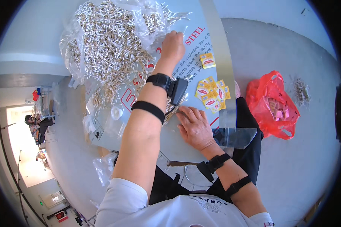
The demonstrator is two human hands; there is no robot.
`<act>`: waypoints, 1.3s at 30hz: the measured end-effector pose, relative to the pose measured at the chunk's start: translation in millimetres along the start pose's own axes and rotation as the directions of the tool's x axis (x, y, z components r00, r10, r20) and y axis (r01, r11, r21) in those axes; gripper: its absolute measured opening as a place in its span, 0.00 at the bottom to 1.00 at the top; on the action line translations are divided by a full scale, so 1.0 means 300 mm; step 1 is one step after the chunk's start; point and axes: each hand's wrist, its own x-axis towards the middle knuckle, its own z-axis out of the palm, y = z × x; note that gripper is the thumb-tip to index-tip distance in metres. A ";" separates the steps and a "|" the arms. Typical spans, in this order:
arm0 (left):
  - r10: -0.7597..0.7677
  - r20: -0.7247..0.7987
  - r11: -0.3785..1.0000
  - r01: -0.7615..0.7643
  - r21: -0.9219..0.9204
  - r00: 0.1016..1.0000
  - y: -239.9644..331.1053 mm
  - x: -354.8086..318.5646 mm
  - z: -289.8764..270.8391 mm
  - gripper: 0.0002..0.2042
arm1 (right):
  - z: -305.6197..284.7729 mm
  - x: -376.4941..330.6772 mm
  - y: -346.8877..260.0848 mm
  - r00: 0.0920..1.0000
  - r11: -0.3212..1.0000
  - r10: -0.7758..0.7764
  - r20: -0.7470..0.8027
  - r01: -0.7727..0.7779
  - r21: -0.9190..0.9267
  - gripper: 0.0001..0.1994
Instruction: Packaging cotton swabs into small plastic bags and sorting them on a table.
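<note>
My left hand (172, 47) reaches over the far part of the table beside a big heap of cotton swabs (106, 41). Its fingers are closed together, and a thin pale stick like a swab shows at their tips. Nearer to me, my right hand (196, 128) rests palm down with its fingers extended and apart. The fingertips touch or nearly touch a small bunch of swabs (171, 113), partly hidden under my left forearm. To the right of that hand lies an overlapping group of yellow packets (212, 94). One single yellow packet (207, 60) lies farther off.
Clear plastic bagging (72, 47) surrounds the heap. A white round cap-like piece (116, 112) sits at left on the film-covered tabletop (140, 140). Right of the table, a red plastic bag (267, 106) with pink bundles stands on the floor, near scattered swabs (301, 92).
</note>
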 end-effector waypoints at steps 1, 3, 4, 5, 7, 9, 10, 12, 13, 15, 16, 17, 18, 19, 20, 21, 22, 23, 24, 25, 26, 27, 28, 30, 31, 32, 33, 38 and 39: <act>0.001 0.008 1.000 -0.001 -0.003 1.000 0.002 -0.022 -0.004 0.09 | -0.001 -0.003 0.005 1.000 1.000 0.008 0.002 -0.008 0.003 0.21; 0.060 0.067 0.996 -0.055 -0.075 0.996 -0.011 -0.096 -0.032 0.10 | -0.005 -0.002 0.017 1.000 1.000 0.012 -0.002 -0.012 -0.008 0.20; 0.058 0.073 0.996 -0.053 -0.071 0.996 -0.018 -0.132 -0.066 0.10 | -0.009 -0.002 0.014 1.000 1.000 0.018 -0.001 -0.018 -0.003 0.20; -0.081 0.111 0.954 0.109 -0.280 0.991 -0.030 -0.170 -0.098 0.09 | -0.006 -0.003 0.017 1.000 1.000 0.020 0.003 -0.020 0.003 0.20; -0.215 0.179 0.843 0.275 -0.462 0.960 -0.053 -0.238 -0.155 0.09 | -0.003 -0.004 0.017 1.000 1.000 0.010 -0.011 -0.010 -0.003 0.20; -0.427 0.365 0.334 0.520 -0.786 0.827 -0.068 -0.298 -0.201 0.06 | -0.001 -0.010 0.015 1.000 1.000 0.010 -0.004 -0.010 -0.018 0.20; -0.447 0.379 0.271 0.526 -0.806 0.810 -0.075 -0.320 -0.226 0.04 | 0.000 -0.009 0.014 1.000 1.000 0.007 -0.008 -0.007 -0.027 0.20; -0.477 0.333 0.311 0.510 -0.802 0.813 -0.083 -0.357 -0.244 0.04 | 0.009 -0.017 0.018 1.000 0.999 0.005 -0.024 -0.006 -0.046 0.20; -0.502 0.281 0.355 0.491 -0.795 0.818 -0.103 -0.379 -0.249 0.05 | 0.011 -0.017 0.013 1.000 0.999 -0.003 -0.020 0.002 -0.043 0.20; -0.526 0.227 0.421 0.482 -0.768 0.820 -0.144 -0.414 -0.257 0.05 | 0.015 -0.017 0.004 1.000 0.999 -0.012 -0.022 0.011 -0.048 0.20; -0.510 0.134 0.553 0.443 -0.706 0.850 -0.150 -0.425 -0.261 0.04 | 0.018 -0.018 0.004 0.999 0.999 -0.017 -0.030 0.015 -0.052 0.20; -0.482 0.044 0.672 0.401 -0.622 0.875 -0.157 -0.443 -0.266 0.04 | 0.021 -0.015 0.001 0.999 0.999 -0.022 -0.024 0.020 -0.050 0.20; -0.505 0.020 0.722 0.435 -0.538 0.863 -0.163 -0.466 -0.271 0.05 | 0.025 -0.011 -0.004 0.998 0.998 -0.039 -0.041 0.038 -0.043 0.19; -0.509 0.033 0.712 0.442 -0.545 0.860 -0.136 -0.484 -0.269 0.05 | 0.023 -0.020 0.003 0.998 0.998 -0.040 -0.053 0.038 -0.044 0.19; -0.466 -0.048 0.786 0.388 -0.482 0.884 -0.110 -0.508 -0.271 0.07 | 0.023 -0.024 0.010 0.999 0.998 -0.032 -0.040 0.030 -0.048 0.19; -0.415 -0.126 0.849 0.333 -0.410 0.901 -0.084 -0.539 -0.275 0.09 | 0.022 -0.024 0.019 0.997 0.998 -0.035 -0.062 0.032 -0.048 0.18; -0.413 -0.160 0.870 0.336 -0.361 0.897 -0.068 -0.588 -0.288 0.13 | 0.028 -0.026 0.017 0.995 0.998 -0.047 -0.084 0.044 -0.036 0.17; -0.422 -0.155 0.865 0.346 -0.363 0.893 -0.050 -0.646 -0.287 0.13 | 0.027 -0.026 0.022 0.996 0.998 -0.046 -0.073 0.044 -0.035 0.17; -0.391 -0.158 0.882 0.320 -0.347 0.907 -0.024 -0.718 -0.287 0.14 | 0.024 -0.030 0.028 0.996 0.998 -0.058 -0.074 0.057 -0.015 0.17; -0.357 -0.165 0.899 0.291 -0.328 0.919 0.004 -0.780 -0.299 0.15 | 0.020 -0.028 0.030 0.994 0.997 -0.073 -0.080 0.073 0.005 0.16; -0.366 -0.159 0.893 0.298 -0.337 0.917 0.043 -0.838 -0.305 0.15 | 0.023 -0.035 0.040 0.993 0.997 -0.078 -0.088 0.080 0.016 0.17; -0.333 -0.126 0.916 0.289 -0.278 0.934 0.084 -0.893 -0.310 0.14 | 0.025 -0.040 0.049 0.994 0.997 -0.074 -0.076 0.075 0.010 0.17; -0.305 -0.098 0.936 0.279 -0.212 0.947 0.109 -0.935 -0.321 0.14 | 0.025 -0.034 0.041 0.995 0.997 -0.072 -0.068 0.074 0.027 0.17; -0.311 -0.107 0.937 0.286 -0.202 0.944 0.144 -0.988 -0.309 0.14 | 0.026 -0.024 0.024 0.995 0.997 -0.070 -0.077 0.072 0.027 0.18; -0.308 -0.116 0.940 0.284 -0.187 0.944 0.158 -1.006 -0.300 0.14 | 0.039 -0.023 -0.001 0.995 0.997 -0.072 -0.068 0.074 0.022 0.18; -0.348 -0.126 0.928 0.321 -0.191 0.929 0.172 -1.015 -0.286 0.14 | 0.056 -0.022 -0.029 0.997 0.999 -0.027 -0.072 0.029 0.028 0.18; -0.353 -0.126 0.925 0.326 -0.198 0.927 0.180 -1.021 -0.273 0.14 | 0.073 -0.020 -0.053 0.997 0.999 0.020 -0.077 -0.017 0.034 0.17; -0.326 -0.333 0.926 0.229 -0.300 0.885 0.176 -1.019 -0.263 0.14 | 0.115 -0.034 -0.013 0.990 0.995 -0.094 -0.107 0.089 -0.055 0.10; -0.336 -0.325 0.921 0.237 -0.308 0.884 0.172 -1.045 -0.274 0.14 | 0.112 -0.050 -0.006 0.992 0.995 -0.089 -0.095 0.084 -0.057 0.10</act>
